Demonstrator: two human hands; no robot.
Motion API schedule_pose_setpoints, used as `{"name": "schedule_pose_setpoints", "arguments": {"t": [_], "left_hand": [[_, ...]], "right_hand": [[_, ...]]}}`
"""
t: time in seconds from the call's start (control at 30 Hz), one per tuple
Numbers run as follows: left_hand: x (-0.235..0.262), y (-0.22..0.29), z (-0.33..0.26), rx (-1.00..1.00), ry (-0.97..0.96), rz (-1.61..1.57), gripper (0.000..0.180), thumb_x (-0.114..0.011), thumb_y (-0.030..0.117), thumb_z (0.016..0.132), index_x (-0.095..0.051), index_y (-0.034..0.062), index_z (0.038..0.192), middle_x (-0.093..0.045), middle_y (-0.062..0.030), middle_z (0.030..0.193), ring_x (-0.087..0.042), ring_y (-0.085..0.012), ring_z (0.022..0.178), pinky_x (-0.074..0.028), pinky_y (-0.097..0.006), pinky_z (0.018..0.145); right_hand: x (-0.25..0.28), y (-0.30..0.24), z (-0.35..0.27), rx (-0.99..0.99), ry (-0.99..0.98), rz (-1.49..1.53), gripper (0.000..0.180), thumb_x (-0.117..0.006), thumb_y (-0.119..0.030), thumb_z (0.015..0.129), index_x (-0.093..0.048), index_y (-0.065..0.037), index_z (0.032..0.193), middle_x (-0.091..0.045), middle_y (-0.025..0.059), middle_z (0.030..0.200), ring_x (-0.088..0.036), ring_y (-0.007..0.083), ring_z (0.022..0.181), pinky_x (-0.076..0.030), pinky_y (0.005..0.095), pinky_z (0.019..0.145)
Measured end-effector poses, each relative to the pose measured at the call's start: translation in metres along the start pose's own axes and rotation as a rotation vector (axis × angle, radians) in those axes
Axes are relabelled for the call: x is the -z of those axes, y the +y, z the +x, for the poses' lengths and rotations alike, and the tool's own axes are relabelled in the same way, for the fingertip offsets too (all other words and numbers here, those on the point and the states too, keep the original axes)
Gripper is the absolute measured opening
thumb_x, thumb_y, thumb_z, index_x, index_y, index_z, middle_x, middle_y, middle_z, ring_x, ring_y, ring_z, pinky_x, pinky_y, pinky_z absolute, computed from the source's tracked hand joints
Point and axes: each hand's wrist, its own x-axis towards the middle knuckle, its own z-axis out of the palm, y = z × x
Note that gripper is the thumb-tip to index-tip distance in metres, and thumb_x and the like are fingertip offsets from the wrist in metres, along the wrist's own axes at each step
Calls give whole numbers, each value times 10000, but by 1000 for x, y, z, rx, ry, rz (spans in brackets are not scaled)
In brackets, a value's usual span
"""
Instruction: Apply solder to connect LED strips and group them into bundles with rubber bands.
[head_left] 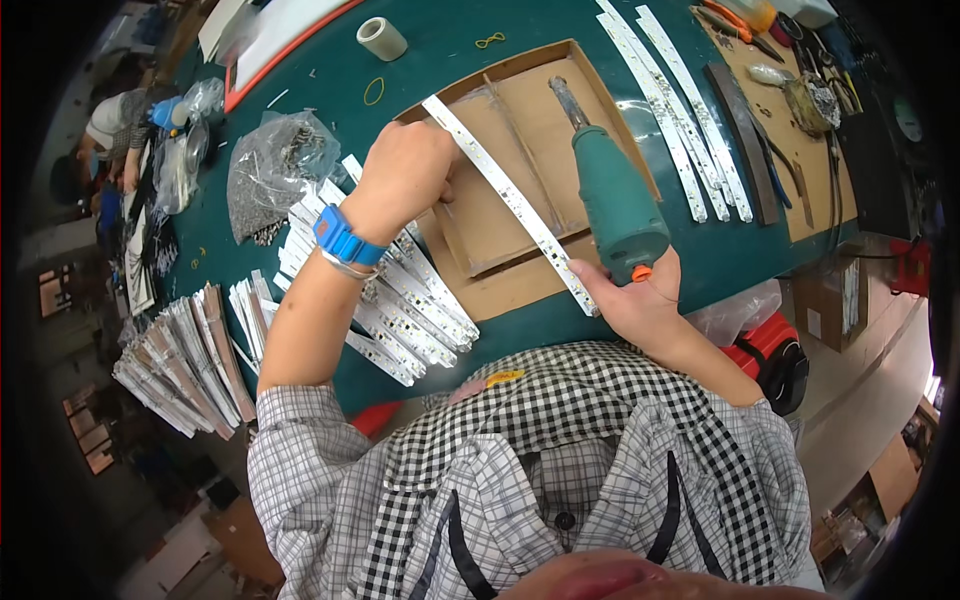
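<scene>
My right hand is closed round the rear of a green electric screwdriver; its metal tip points away over a shallow cardboard tray. My right thumb also rests at the near end of a white LED strip, which lies slanting across the tray. Beside the far part of that strip is my left hand, its fingers curled in and mostly hidden; whatever they hold cannot be made out. A blue watch is on the left wrist.
Left of the tray lie a pile of LED strips, a clear bag of small metal parts and bundled strips. More LED strips lie at the right, near pliers and tools. A tape roll stands at the back.
</scene>
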Motion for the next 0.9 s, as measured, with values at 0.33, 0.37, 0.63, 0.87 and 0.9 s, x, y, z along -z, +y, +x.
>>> {"name": "schedule_pose_setpoints", "arguments": {"t": [0.33,0.37,0.63,0.87,0.9], "left_hand": [[-2,-2,0,-56,41,54,154,-832,157,660,-711,71,698,-672,-137,675,-674,-337,706,-524,-426,680],[-3,-1,-1,-43,34,76,155,-832,163,662,-712,72,698,-675,-133,695,-670,-333,738,-519,-424,702],[21,12,-2,92,37,224,188,-838,222,650,-745,91,747,-658,-62,855,-569,-273,956,-445,-408,798],[-2,9,-7,-26,5,-75,128,-813,178,683,-715,101,711,-644,-44,819,-559,-267,936,-422,-406,800],[-2,11,-10,-37,41,-69,123,-808,170,688,-709,100,704,-643,-45,818,-560,-267,932,-419,-406,805]], "right_hand": [[-5,-3,2,97,11,-188,660,-807,-51,764,-479,9,1333,-688,152,1097,-707,229,973,-546,316,839],[-6,1,1,32,-1,-137,650,-804,-51,770,-479,11,1330,-688,151,1094,-707,224,967,-545,312,836],[-10,30,-5,38,78,108,589,-775,-25,799,-478,25,1304,-695,147,1047,-705,215,926,-542,307,822],[-10,22,5,91,122,-92,668,-773,6,760,-454,36,1346,-691,184,1071,-713,255,938,-554,339,819],[-8,23,3,64,143,-86,676,-772,12,752,-451,37,1347,-694,187,1065,-714,260,941,-555,344,818]]}}
